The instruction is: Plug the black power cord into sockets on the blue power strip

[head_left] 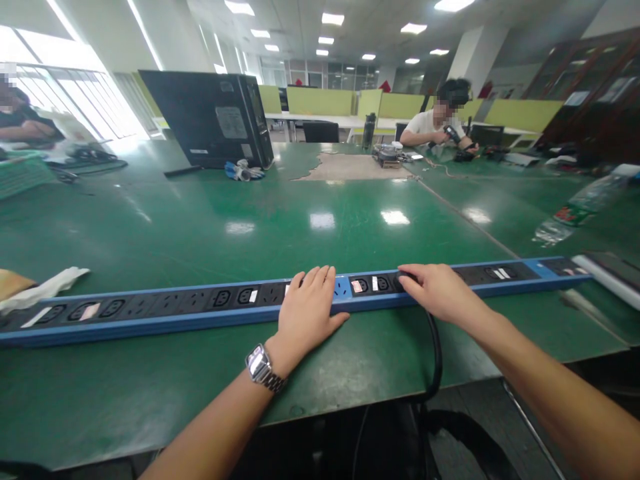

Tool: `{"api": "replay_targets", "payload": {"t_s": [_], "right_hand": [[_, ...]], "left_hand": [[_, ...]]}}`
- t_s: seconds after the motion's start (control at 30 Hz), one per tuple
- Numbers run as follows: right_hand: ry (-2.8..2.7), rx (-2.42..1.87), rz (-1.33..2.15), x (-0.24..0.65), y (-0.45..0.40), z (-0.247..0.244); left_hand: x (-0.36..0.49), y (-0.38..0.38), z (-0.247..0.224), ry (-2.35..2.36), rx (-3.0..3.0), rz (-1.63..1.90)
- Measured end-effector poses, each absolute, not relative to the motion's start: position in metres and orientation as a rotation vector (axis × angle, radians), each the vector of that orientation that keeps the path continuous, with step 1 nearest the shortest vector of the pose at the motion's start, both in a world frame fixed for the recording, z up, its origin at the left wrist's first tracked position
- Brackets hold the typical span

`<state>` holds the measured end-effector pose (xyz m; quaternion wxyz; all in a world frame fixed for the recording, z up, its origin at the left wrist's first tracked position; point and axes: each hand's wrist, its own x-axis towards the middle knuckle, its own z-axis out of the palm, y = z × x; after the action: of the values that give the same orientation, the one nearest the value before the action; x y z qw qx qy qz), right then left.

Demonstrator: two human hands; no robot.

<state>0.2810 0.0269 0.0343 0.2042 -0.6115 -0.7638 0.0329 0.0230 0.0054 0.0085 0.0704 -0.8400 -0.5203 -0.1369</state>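
Note:
A long blue power strip (165, 325) with black sockets lies across the table in front of me. My left hand (307, 303) rests over its middle, fingers stretched flat across it and the thumb apart near its front side. A watch (263, 367) is on the left wrist. Right of that, my right hand (437, 290) pinches a black plug (401, 280) at one of the sockets. How deep the plug sits is hidden by the fingers. From under this hand a thick black cable (437, 353) curves down toward the table's front edge.
A black computer case (215, 120) stands at the back left, with gloves (243, 171) beside it. A plastic bottle (580, 203) lies at the right. White cloth-like material (47, 288) touches the strip's left end. Another person (440, 123) sits across the green table (300, 227).

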Motion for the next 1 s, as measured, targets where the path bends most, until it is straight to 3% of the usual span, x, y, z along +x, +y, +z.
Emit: {"api": "replay_targets", "payload": {"t_s": [0.2, 0.37, 0.53, 0.73, 0.87, 1.0], "right_hand": [[-1.993, -1.624, 0.051, 0.285, 0.014, 0.063], [-1.731, -1.709, -0.023, 0.371, 0.015, 0.110], [-1.885, -1.946, 0.136, 0.447, 0.034, 0.077], [-1.976, -1.711, 0.066, 0.449, 0.038, 0.028], [-1.948, -1.848, 0.077, 0.440, 0.038, 0.039], [-1.775, -1.952, -0.046, 0.404, 0.024, 0.085]], "left_hand": [[0.022, 0.007, 0.008, -1.538, -2.543, -0.423], [0.022, 0.008, 0.006, -1.523, -2.522, -0.438], [0.023, 0.007, 0.007, -1.523, -2.519, -0.421], [0.025, 0.006, 0.009, -1.531, -2.511, -0.433], [0.020, 0.009, 0.005, -1.539, -2.537, -0.456], [0.027, 0.006, 0.009, -1.551, -2.578, -0.697]]}}
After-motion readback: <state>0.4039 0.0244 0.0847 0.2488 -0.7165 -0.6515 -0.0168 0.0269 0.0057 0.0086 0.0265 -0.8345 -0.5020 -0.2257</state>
